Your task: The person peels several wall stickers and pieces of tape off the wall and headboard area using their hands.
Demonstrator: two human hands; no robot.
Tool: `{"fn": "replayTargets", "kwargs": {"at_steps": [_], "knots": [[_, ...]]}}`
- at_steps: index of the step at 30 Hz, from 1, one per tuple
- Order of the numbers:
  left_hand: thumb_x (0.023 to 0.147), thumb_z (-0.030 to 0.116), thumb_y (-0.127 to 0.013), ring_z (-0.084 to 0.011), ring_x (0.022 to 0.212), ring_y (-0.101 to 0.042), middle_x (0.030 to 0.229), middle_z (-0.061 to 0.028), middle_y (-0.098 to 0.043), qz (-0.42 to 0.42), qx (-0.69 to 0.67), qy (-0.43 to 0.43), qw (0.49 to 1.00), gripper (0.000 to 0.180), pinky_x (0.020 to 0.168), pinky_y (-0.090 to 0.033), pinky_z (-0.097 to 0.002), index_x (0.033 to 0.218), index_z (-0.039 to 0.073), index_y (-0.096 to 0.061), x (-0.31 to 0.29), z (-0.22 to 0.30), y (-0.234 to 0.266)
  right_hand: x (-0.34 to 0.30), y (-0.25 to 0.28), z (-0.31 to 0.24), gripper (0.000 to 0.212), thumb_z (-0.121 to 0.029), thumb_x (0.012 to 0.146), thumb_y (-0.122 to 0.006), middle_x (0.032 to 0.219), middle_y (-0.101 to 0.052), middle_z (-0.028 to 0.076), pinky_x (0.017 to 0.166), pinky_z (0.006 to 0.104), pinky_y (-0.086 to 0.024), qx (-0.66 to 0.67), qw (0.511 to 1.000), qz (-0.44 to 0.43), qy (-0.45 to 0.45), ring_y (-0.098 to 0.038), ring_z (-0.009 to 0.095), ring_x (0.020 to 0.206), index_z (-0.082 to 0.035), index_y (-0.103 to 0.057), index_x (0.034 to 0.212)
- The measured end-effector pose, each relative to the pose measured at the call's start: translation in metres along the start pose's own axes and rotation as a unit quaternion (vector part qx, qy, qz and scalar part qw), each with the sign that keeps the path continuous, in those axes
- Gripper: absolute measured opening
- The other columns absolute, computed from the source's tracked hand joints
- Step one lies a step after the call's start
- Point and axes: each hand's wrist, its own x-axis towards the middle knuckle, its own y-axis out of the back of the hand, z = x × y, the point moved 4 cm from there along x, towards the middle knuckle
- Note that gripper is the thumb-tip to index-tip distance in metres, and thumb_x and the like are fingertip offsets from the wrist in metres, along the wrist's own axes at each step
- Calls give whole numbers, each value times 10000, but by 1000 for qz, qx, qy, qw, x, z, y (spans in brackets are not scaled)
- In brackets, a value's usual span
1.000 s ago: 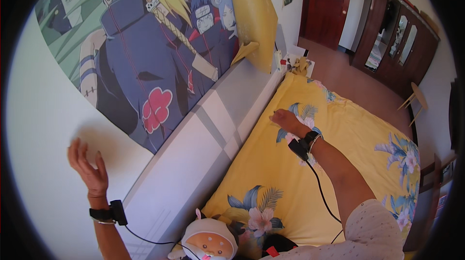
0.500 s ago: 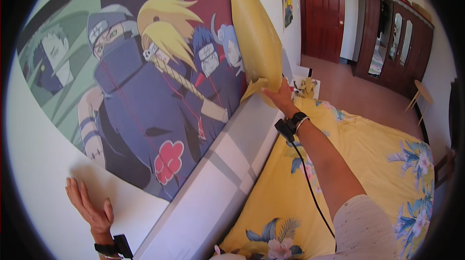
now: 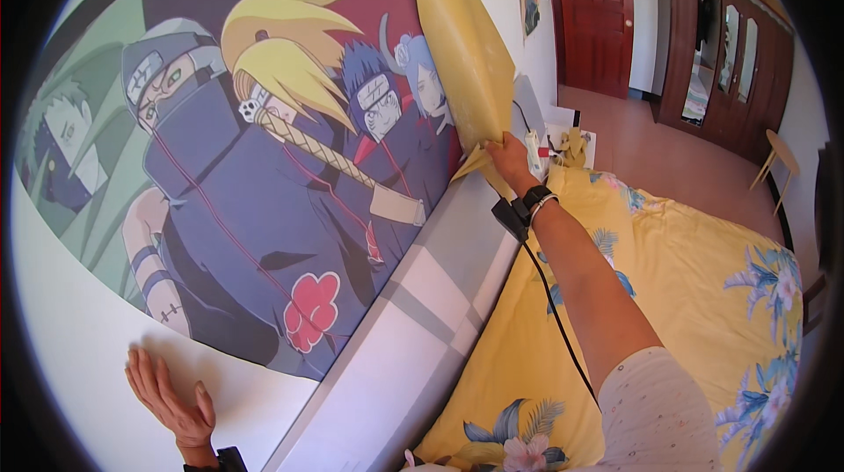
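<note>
A large cartoon poster [image 3: 237, 182] with several figures in dark cloaks covers the wall. At its right side a yellow-brown sheet [image 3: 466, 50] stands curled away from the wall, its lower edge folded. My right hand [image 3: 512, 164] is closed on the sheet's lower corner, just above the headboard; the fingertips are partly hidden. Down at the left, my left hand [image 3: 171, 402] lies flat on the white wall [image 3: 79, 305], fingers stretched out, just below the poster's lower edge. It holds nothing.
A grey and white headboard [image 3: 387, 340] runs along the wall below the poster. Beside it is a bed with a yellow floral sheet [image 3: 633, 270]. Farther off are a white nightstand [image 3: 587, 142], a red door [image 3: 598, 24], a brown wardrobe [image 3: 730, 50] and a round stool [image 3: 777, 156].
The view has shifted slightly. My right hand still grips the sheet's lower corner, and my left hand stays flat on the wall.
</note>
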Motion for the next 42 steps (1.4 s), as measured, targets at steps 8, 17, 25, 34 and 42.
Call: {"fn": "replayTargets", "kwargs": {"at_steps": [8, 17, 25, 34, 42], "knots": [[850, 237, -417, -384, 1231, -312, 1301, -206, -367, -12, 27, 0, 1000, 436, 1022, -208, -503, 1212, -5, -401, 4, 0, -3, -66, 32, 17, 504, -255, 689, -671, 1061, -478, 201, 915, 422, -296, -109, 956, 224, 158, -391, 350, 1053, 33, -456, 1042], [829, 148, -445, -374, 1233, -313, 1289, -195, -393, 3, 29, 1, 1000, 387, 1025, -213, -489, 1185, -3, -436, 2, 1, 0, -77, -60, -69, 159, -105, 699, -550, 995, -539, 144, 893, 404, -342, -469, 691, 74, 545, -480, 304, 975, -39, -588, 839], [787, 89, -496, -373, 1226, -329, 1280, -192, -407, 11, 34, 4, 999, 400, 1024, -223, -484, 1176, 12, -440, 3, 0, -4, -101, -95, -65, 172, -198, 763, -543, 883, -576, 149, 768, 386, -408, -267, 828, -83, 485, -529, 293, 863, -41, -595, 714], [794, 112, -502, -371, 1223, -330, 1285, -184, -399, 6, 49, -2, 999, 412, 1018, -234, -487, 1190, 23, -430, 0, -1, -4, -46, -94, 7, 523, -415, 691, -674, 853, -617, 150, 703, 338, -447, 141, 976, -19, -163, -581, 261, 791, 69, -590, 872], [798, 113, -496, -365, 1227, -328, 1284, -176, -403, 13, 43, 1, 999, 420, 1018, -236, -485, 1204, 33, -422, 3, 3, -8, 6, -94, 61, 428, -309, 690, -633, 849, -624, 175, 739, 364, -451, 69, 984, 77, -148, -591, 298, 794, 62, -600, 903]]}}
